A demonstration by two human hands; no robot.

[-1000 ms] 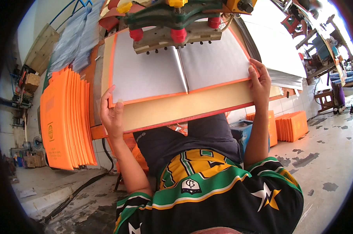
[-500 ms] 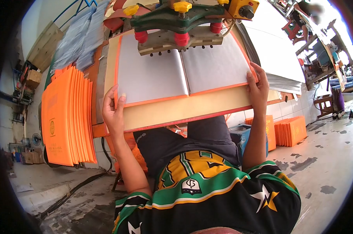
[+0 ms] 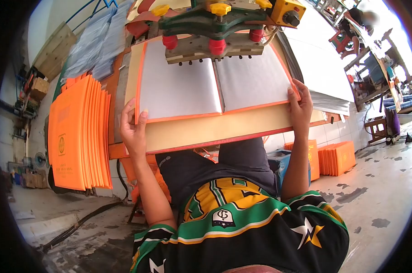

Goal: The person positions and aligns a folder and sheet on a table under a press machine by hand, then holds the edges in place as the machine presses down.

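An orange folder cover (image 3: 183, 91) lies spread flat with its white inner side up, on a tan board (image 3: 215, 129) with a red front edge. My left hand (image 3: 134, 129) grips its near left corner, thumb on top. At the near right corner, my right hand (image 3: 300, 107) holds the edge between thumb and fingers. Over the cover's far middle part hangs the head of a press (image 3: 215, 45), green with red cushions and yellow knobs; it hides part of the far edge. Whether the press touches the cover I cannot tell.
Orange folders (image 3: 80, 132) stand stacked at the left, beside plastic-wrapped sheets (image 3: 89, 41). More orange folders (image 3: 337, 158) and a blue bin (image 3: 285, 166) are on the floor at right. A yellow control box (image 3: 288, 12) sits by the press. Another person (image 3: 356, 22) is at the far right.
The view has shifted slightly. Both hands keep their hold on the cover's near corners, and the cover lies almost as before under the press.
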